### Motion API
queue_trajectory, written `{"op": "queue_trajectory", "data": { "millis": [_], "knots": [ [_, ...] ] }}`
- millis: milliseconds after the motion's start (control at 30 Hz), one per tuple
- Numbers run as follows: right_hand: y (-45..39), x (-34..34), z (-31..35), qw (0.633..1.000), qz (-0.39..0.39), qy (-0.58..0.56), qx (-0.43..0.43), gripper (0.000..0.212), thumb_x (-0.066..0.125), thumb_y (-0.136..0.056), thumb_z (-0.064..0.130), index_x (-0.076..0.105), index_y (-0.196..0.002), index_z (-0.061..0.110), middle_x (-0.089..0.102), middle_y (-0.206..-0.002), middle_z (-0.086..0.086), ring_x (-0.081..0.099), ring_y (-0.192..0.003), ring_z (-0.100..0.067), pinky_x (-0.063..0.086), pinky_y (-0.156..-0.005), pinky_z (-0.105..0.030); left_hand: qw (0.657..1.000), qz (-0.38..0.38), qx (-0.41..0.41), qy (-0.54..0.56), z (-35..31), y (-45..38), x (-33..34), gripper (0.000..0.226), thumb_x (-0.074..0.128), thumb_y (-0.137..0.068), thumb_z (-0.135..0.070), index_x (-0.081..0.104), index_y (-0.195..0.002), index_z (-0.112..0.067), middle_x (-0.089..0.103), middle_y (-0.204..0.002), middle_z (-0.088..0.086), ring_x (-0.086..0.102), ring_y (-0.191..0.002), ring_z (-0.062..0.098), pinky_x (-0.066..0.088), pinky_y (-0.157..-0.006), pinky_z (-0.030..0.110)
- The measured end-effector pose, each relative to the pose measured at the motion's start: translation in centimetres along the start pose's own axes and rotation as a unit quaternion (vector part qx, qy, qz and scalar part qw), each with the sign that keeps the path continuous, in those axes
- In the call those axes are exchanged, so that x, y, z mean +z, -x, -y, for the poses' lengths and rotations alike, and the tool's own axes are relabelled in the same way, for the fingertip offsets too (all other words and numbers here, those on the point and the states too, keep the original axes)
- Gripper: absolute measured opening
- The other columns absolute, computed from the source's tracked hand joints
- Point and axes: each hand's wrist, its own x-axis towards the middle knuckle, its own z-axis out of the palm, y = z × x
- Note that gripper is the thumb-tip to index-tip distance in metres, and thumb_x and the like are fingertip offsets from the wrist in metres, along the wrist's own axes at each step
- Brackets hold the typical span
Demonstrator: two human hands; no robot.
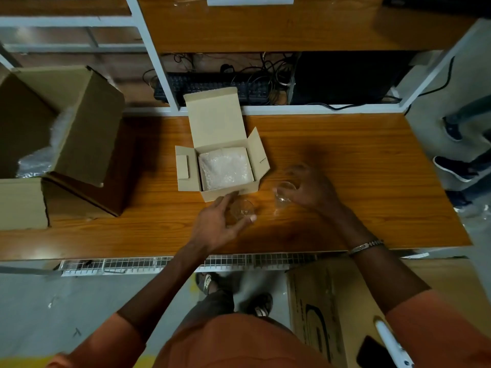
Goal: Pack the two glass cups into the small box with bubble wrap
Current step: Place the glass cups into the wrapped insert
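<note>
Glass cups: two; I see one cup (242,209) just below the small box, lower centre of the frame, and a second cup (284,192) to its right. Both appear to stand upright on the wooden table (345,160), outside the box.
Small box: the small box (224,168) sits centre frame, lid and side flaps folded open, so I have a clear drop from above.
Bubble wrap: a sheet of bubble wrap (225,168) already lines the box floor, presumably as a cushion under the glass.
Left hand: my left hand (218,224) curls around the nearer cup, thumb and fingers on opposite sides of its wall; grip looks closed on the glass, which seems not yet lifted.
Right hand: my right hand (310,187) cups the second glass from the right, fingers wrapped about its side; holding it.
Reason for hold: side grips keep fingers clear of the rims for lowering.
Large carton: upper left of the frame, a large carton (79,123) lies tipped, more wrap spilling out, within reach for padding.
Stage: lining done; cups not yet packed.
</note>
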Motion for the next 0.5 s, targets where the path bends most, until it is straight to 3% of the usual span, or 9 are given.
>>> {"op": "queue_trajectory", "data": {
  "millis": [100, 167, 300, 500],
  "knots": [
    [0.4, 0.9, -1.4, 0.986, 0.138, 0.019, 0.093, 0.102, 0.085, -0.063, 0.073, 0.045, -0.148, 0.034, 0.047, -0.150, 0.000, 0.048, -0.134, -0.025, 0.048, -0.102, -0.043, 0.998, 0.032, -0.002, -0.055, -0.2, 0.0, 1.1, 0.102, 0.058, -0.078, -0.089, 0.027, -0.159, -0.034, 0.055, -0.148, 0.001, 0.068, -0.110, 0.024, 0.058, -0.094, 0.040],
    [0.6, 1.7, -1.9, 0.980, 0.169, 0.012, 0.106, 0.115, 0.087, -0.057, 0.074, 0.038, -0.152, 0.032, 0.045, -0.153, -0.001, 0.047, -0.138, -0.027, 0.047, -0.106, -0.044, 0.997, 0.033, 0.001, -0.068, -0.1, -0.3, 1.6, 0.098, 0.065, -0.081, -0.081, 0.029, -0.157, -0.032, 0.058, -0.145, 0.002, 0.067, -0.112, 0.025, 0.059, -0.092, 0.040],
    [0.4, 2.0, -1.9, 0.982, 0.165, 0.006, 0.093, 0.101, 0.091, -0.068, 0.056, 0.043, -0.150, 0.022, 0.054, -0.147, -0.004, 0.055, -0.130, -0.028, 0.051, -0.100, -0.041, 0.997, 0.000, 0.023, -0.077, 0.0, -0.8, 1.6, 0.081, 0.067, -0.085, -0.072, 0.039, -0.148, -0.029, 0.067, -0.133, 0.001, 0.069, -0.105, 0.022, 0.060, -0.079, 0.034],
    [-0.5, -1.0, 1.1, 0.981, 0.173, 0.044, 0.077, 0.074, 0.090, -0.077, 0.043, 0.058, -0.138, 0.016, 0.063, -0.132, -0.003, 0.062, -0.118, -0.024, 0.051, -0.083, -0.033, 0.998, -0.049, -0.007, -0.033, -0.1, -1.3, -1.7, 0.078, 0.068, -0.080, -0.074, 0.048, -0.139, -0.027, 0.071, -0.122, -0.004, 0.070, -0.094, 0.015, 0.063, -0.071, 0.036]
  ]
}}
